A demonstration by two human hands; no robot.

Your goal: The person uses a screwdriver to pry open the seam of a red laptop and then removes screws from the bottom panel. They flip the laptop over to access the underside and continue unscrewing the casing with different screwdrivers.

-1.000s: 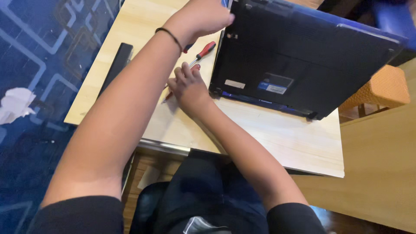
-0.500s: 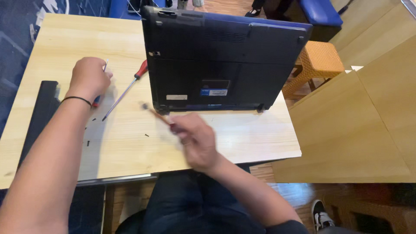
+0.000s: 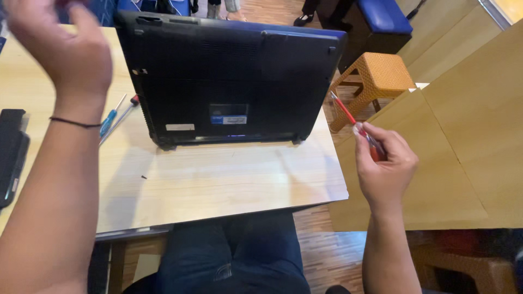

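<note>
My right hand [image 3: 384,169] pinches a red screwdriver [image 3: 357,128], light, stiff, held at its handle; left hand [image 3: 60,46] is raised, grip unclear.

Matt black plastic is covering the laptop [image 3: 229,81]; the worktop [image 3: 218,179] is showing smooth pale wood; the screwdriver [image 3: 357,128] is gleaming glossy red plastic.

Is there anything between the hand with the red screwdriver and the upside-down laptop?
Nothing visible. The right hand holds the red screwdriver off the table's right edge, its tip beside the laptop's right side with only open air between. The blue screwdriver lies on the laptop's far left, out of the way.
</note>
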